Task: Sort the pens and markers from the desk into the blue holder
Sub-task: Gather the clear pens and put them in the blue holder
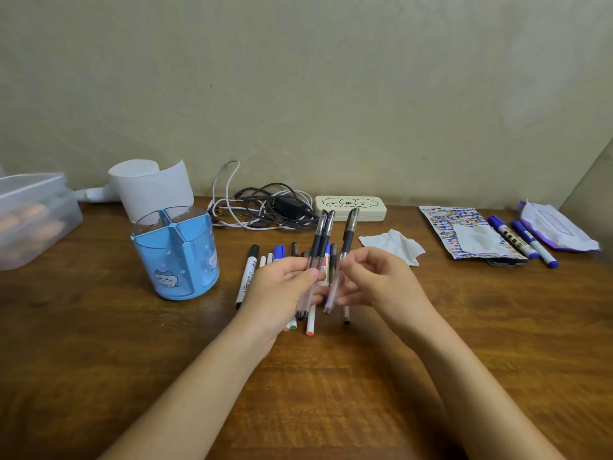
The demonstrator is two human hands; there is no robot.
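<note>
Sorting has barely begun: the blue holder [175,252], toward the desk's [99,343] left edge, looks empty. Left hand [282,287] pinches two clear pens [317,254], right hand [374,280] one pen [343,257]; loose markers [265,270] beneath, two blue markers [522,240] near the right edge.

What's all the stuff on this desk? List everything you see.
blue holder: one, translucent blue, desk left, empty
black gel pens: two in left hand, one in right hand
loose pens and markers: several, mixed colours, desk under the hands
blue markers: two, far right
sticker sheet: one, multicoloured, right
tissues: two, white, centre-right and on the sticker sheet
case: one, cream, back centre
cables: tangle, black and white, back
paper roll: one, white, behind holder
plastic box: one, clear, far left
wipes pack: one, purple-white, far right
left hand, right hand: bare
</note>
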